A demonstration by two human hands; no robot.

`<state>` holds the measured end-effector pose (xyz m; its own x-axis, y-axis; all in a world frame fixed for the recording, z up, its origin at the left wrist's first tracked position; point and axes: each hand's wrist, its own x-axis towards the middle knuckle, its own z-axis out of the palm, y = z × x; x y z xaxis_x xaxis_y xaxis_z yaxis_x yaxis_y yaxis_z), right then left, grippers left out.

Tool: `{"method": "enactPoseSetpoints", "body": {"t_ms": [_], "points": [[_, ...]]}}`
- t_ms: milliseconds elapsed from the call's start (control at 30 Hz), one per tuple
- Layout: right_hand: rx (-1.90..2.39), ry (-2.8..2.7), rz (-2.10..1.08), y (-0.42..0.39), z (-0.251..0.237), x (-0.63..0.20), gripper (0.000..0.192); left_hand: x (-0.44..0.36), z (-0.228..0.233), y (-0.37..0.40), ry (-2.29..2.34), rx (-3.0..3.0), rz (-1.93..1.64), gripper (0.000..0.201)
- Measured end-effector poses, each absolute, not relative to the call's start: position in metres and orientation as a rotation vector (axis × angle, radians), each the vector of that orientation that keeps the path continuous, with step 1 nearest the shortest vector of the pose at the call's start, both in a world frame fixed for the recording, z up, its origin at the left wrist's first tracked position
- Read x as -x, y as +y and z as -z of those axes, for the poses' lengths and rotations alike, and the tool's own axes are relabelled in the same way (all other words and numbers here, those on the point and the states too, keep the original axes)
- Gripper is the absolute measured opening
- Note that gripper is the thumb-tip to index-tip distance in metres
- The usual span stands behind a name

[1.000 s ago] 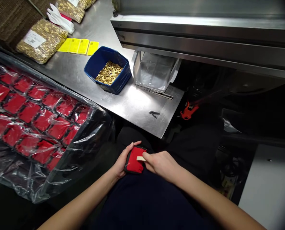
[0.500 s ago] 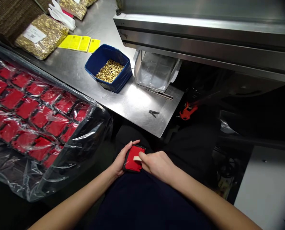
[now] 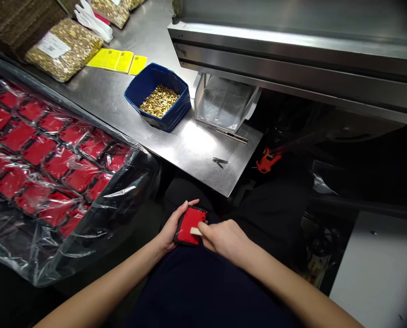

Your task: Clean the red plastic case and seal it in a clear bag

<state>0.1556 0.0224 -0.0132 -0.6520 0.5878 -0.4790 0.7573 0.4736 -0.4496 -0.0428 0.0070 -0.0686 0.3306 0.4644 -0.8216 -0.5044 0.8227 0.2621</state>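
Note:
Low in front of my body, my left hand (image 3: pixel 173 226) grips a flat red part with a black edge (image 3: pixel 188 223) by its left side. The thumb lies along the top left of the part. My right hand (image 3: pixel 224 237) is closed around a short pale flat stick (image 3: pixel 195 231), pinched between thumb and fingers. The stick's end lies over the red face, near its lower right; whether it presses on the surface I cannot tell. Fingertips under the part are hidden.
A blue bin (image 3: pixel 169 120) of small brass pieces (image 3: pixel 160 101) stands on the metal table (image 3: pixel 176 150), beside a white tray (image 3: pixel 224 102). Small dark pliers (image 3: pixel 220 161) lie near the corner. At left, a plastic-lined crate (image 3: pixel 121 191) holds several red parts (image 3: pixel 39 150).
The right hand and the pale stick have shifted slightly down across the red face. My left hand keeps its hold. The view has moved a little.

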Motion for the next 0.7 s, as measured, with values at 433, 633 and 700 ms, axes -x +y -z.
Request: {"method": "enactPoseSetpoints", "body": {"t_ms": [433, 633, 700], "points": [[-1.217, 2.405, 1.009, 0.0228, 0.0128, -0.1581, 0.018, 0.0424, 0.0692, 0.0064, 1.092, 0.026, -0.638, 0.053], [-1.211, 2.451, 1.026, 0.0244, 0.0115, -0.156, 0.023, 0.0417, 0.0702, 0.0052, 1.092, 0.008, -0.653, 0.053], [-1.233, 2.422, 1.024, 0.0238, 0.0127, -0.157, 0.021, 0.0417, 0.0702, 0.0053, 1.104, -0.002, -0.639, 0.053]]}}
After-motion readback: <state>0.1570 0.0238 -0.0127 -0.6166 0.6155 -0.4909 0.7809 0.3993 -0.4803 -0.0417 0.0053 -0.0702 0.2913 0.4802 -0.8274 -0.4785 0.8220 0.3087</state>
